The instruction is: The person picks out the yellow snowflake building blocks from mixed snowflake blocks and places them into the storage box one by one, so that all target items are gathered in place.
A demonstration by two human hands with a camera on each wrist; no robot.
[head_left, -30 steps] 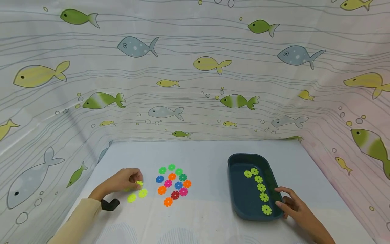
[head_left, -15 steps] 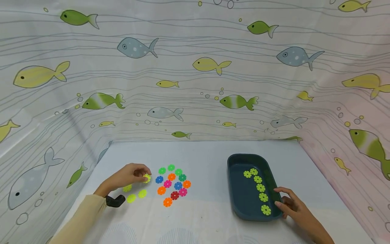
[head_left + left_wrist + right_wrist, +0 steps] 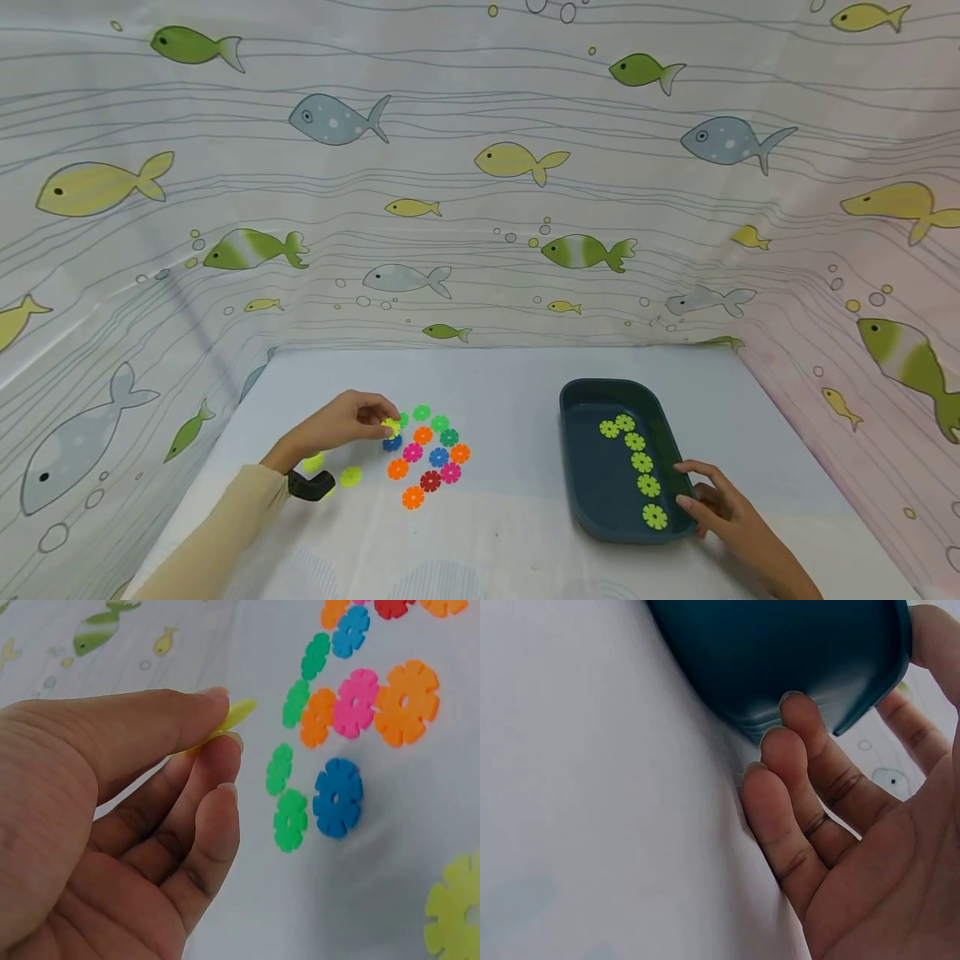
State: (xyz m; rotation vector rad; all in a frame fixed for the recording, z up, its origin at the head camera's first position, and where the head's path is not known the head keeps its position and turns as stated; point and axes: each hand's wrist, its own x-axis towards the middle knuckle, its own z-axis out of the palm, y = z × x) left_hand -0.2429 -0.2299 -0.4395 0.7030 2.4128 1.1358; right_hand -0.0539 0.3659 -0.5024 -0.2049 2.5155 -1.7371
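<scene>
Between thumb and fingertips, my left hand (image 3: 341, 419) pinches a yellow flower-shaped plastic disc (image 3: 241, 713), seen nearly edge-on in the left wrist view. In the head view it overlaps a blue flower disc (image 3: 392, 444) at the left of a multicoloured group. My right hand (image 3: 723, 512) holds the right side of a dark teal tray (image 3: 568, 467), thumb at the rim and other fingertips along the outer wall (image 3: 802, 660). Several yellow-green flower discs (image 3: 641, 462) lie in a bent line inside the tray.
Orange (image 3: 412, 497), pink, red, blue and green discs lie flat on the white table (image 3: 510, 400), left of the tray. Yellow discs (image 3: 350, 477) lie below the left forearm, one mostly covered by the black wrist camera (image 3: 311, 486). A fish-print curtain (image 3: 480, 250) encloses the table.
My left hand has lifted the yellow disc from the yellow discs and carried it right to the edge of the multicoloured group. My right hand and the tray stay in place.
</scene>
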